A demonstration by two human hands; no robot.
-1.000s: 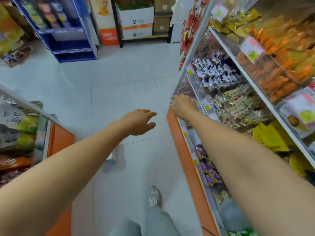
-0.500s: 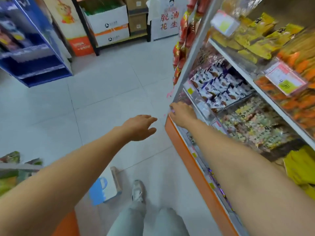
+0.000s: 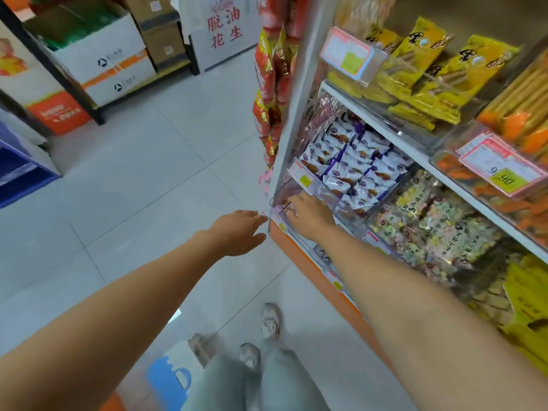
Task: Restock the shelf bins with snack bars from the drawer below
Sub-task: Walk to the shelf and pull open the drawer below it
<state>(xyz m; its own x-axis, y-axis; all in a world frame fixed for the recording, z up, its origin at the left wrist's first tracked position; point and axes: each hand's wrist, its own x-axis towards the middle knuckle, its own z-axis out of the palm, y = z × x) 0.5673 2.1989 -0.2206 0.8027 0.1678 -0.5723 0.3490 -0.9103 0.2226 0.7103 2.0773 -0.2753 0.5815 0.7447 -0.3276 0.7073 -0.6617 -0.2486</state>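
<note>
The right hand [image 3: 308, 213] rests on the front lip of the clear shelf bin [image 3: 284, 188] at the shelf's near corner, fingers spread and curled over the rim; whether that grip has hold of a packet cannot be told, since the fingertips are blurred against the plastic. The left hand [image 3: 238, 231] hangs open and empty in the aisle, just beside the shelf's corner, fingers pointing toward the same bin. The white-and-purple snack bars [image 3: 355, 161] lie heaped in the bin just behind and above the right hand, their long axes mostly running back into the shelf. The orange drawer front [image 3: 308, 262] sits directly below the right wrist, running along the shelf base toward the person's feet. So the right hand is nearer both bin and drawer, and the coming move probably goes downward from the bin edge. Compared with half a second ago, the right hand has risen from the shelf edge onto the bin's rim, and the left has drifted closer to the corner.
</note>
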